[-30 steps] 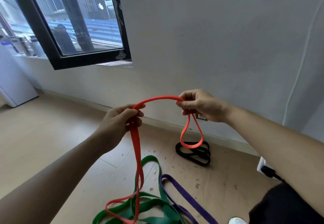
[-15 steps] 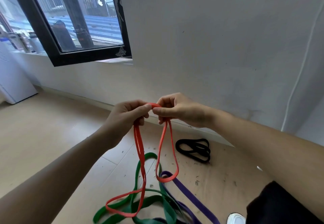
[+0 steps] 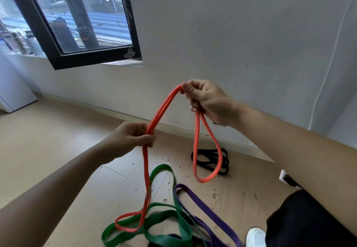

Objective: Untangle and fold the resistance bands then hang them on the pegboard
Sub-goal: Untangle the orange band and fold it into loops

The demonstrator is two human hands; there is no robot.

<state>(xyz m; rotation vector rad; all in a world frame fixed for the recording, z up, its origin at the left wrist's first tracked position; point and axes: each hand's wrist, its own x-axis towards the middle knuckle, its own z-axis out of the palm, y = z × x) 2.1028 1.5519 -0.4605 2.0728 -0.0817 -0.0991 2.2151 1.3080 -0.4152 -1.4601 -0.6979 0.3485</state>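
The orange resistance band (image 3: 164, 109) is off the floor (image 3: 58, 150) for most of its length, held up in front of the wall between both hands. The right hand (image 3: 204, 99) is clenched round it at the higher point, and the left hand (image 3: 133, 136) grips it lower and nearer the body. Two strands run side by side between them. A short loop hangs free from the right hand. A longer one drops from the left hand to the floor, where its end lies across the green band (image 3: 161, 166).

The step in hand looks like folding the orange band into even lengths. To do it well, the two strands between the hands should lie flat and parallel, without a twist. The long loop should be lifted clear of the green band before it is gathered (rubber on rubber tends to drag), or the green and the purple band (image 3: 204, 208) beside it may be pulled back into a knot. The hanging loops should be brought to the same length.

The black band (image 3: 209, 153) lies apart, near the foot of the wall. No pegboard is in view.
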